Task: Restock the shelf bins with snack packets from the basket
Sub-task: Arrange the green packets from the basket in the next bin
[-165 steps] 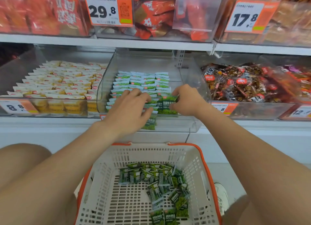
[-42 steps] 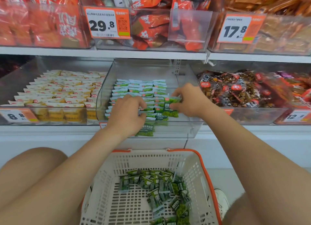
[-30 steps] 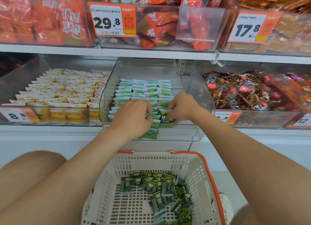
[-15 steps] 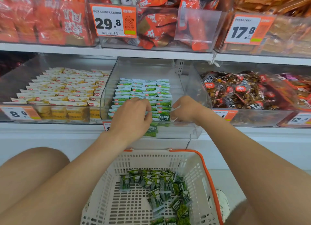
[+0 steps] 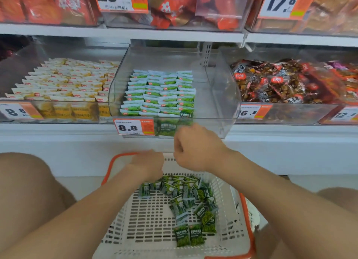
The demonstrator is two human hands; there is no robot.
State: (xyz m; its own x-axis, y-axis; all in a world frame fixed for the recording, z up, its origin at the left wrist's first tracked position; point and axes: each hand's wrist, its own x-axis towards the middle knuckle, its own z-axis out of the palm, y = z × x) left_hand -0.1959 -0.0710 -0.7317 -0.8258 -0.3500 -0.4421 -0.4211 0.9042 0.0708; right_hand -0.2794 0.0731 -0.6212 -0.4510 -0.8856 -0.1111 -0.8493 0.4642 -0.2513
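Observation:
Rows of green-and-white snack packets (image 5: 160,94) fill the left part of the clear middle bin (image 5: 222,96); its right part is bare. Below it stands a white basket with an orange rim (image 5: 246,220), and several dark green packets (image 5: 186,200) lie loose on its floor. My left hand (image 5: 147,167) hangs over the basket's far rim with its fingers pointing down at the nearest packets and hidden from me. My right hand (image 5: 193,148) is in the air just under the bin's front edge, fingers curled, with no packet visible in it.
A price tag reading 8.8 (image 5: 133,127) is on the bin's front. A bin of yellow packets (image 5: 67,80) is on the left, a bin of brown snacks (image 5: 280,82) on the right. Red packets (image 5: 170,9) fill the upper shelf. My left knee (image 5: 29,191) flanks the basket.
Both hands have left the middle bin and dropped toward the basket. The packets they were arranging now lie in the front rows. My view has tilted down.

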